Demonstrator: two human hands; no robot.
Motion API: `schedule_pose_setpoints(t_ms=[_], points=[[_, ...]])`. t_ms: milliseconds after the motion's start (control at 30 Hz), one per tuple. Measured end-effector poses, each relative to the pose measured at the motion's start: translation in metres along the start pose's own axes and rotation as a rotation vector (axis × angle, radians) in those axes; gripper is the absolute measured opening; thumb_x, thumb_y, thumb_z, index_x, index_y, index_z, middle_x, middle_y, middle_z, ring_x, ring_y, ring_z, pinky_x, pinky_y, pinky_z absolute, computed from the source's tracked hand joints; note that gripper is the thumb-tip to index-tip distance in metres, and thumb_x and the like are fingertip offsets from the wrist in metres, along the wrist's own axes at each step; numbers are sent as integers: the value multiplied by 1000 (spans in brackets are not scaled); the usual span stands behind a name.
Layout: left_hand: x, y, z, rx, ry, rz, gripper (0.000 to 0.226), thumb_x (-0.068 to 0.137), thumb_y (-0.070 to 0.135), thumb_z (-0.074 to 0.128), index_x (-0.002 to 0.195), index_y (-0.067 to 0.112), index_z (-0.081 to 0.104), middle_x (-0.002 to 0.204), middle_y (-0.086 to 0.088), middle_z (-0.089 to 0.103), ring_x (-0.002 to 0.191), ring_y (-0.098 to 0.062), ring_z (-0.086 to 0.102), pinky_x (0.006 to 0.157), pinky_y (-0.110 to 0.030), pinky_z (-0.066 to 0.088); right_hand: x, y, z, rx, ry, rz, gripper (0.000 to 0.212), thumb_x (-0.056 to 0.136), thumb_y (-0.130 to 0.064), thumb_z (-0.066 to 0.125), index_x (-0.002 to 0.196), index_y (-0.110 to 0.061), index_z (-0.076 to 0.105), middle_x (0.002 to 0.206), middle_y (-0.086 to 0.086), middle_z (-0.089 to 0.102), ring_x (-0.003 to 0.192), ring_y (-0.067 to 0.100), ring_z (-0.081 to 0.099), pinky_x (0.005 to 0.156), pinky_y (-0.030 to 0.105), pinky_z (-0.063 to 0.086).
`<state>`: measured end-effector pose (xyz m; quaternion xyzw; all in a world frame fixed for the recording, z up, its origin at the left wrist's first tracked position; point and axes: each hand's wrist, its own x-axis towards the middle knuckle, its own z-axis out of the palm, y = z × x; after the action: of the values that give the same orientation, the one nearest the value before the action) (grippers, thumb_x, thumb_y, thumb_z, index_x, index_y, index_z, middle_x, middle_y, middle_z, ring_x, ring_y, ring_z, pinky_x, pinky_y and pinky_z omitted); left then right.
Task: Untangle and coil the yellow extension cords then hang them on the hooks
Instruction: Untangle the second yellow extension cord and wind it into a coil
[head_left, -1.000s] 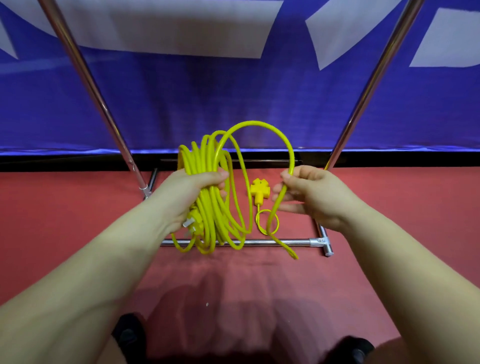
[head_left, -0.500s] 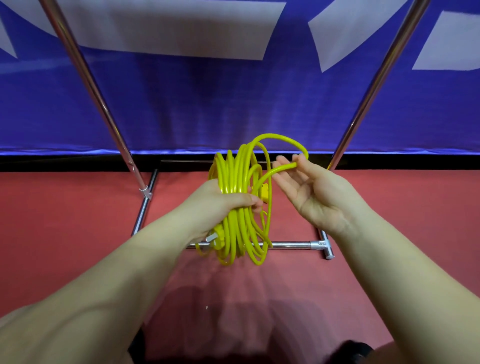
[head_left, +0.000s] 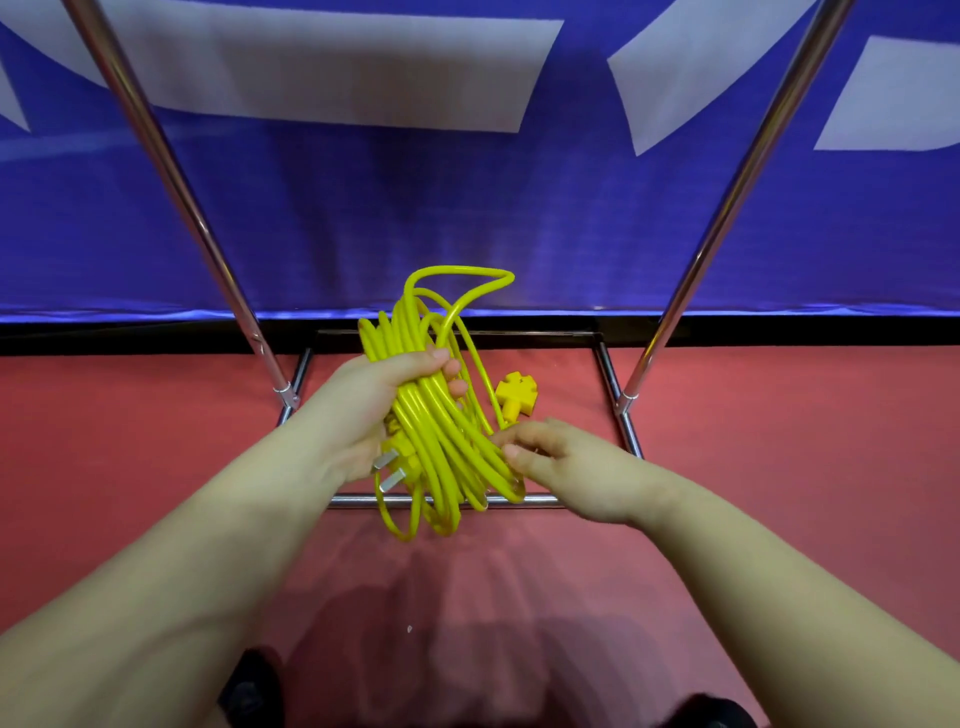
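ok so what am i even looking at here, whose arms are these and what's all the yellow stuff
This is one picture from a camera worn on a person's head, looking forward and down, so the two bare arms reaching in from the bottom are that person's own. There is no machine here.

The left hand is closed around a bundle of yellow extension cord wound into loops. Two metal plug prongs stick out near its palm. The right hand touches the lower loops with its fingers, near the cord's yellow cross-shaped socket end.

Behind the hands stands a shiny metal rack with two slanted poles and a base frame on the red floor. A blue banner with white shapes hangs at the back. No hooks are visible.
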<state>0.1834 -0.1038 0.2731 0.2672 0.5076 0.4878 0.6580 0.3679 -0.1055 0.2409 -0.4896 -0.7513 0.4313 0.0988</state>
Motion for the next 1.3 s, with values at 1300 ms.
schedule_pose_setpoints(t_ms=[1300], points=[[7, 2, -21, 126, 51, 61, 7, 89, 6, 56, 83, 9, 58, 80, -9, 74, 73, -16, 72, 64, -32, 58, -21, -18, -27, -271, -104, 250, 17, 79, -10, 53, 68, -8, 66, 54, 5, 60, 52, 19, 54, 57, 27, 48]])
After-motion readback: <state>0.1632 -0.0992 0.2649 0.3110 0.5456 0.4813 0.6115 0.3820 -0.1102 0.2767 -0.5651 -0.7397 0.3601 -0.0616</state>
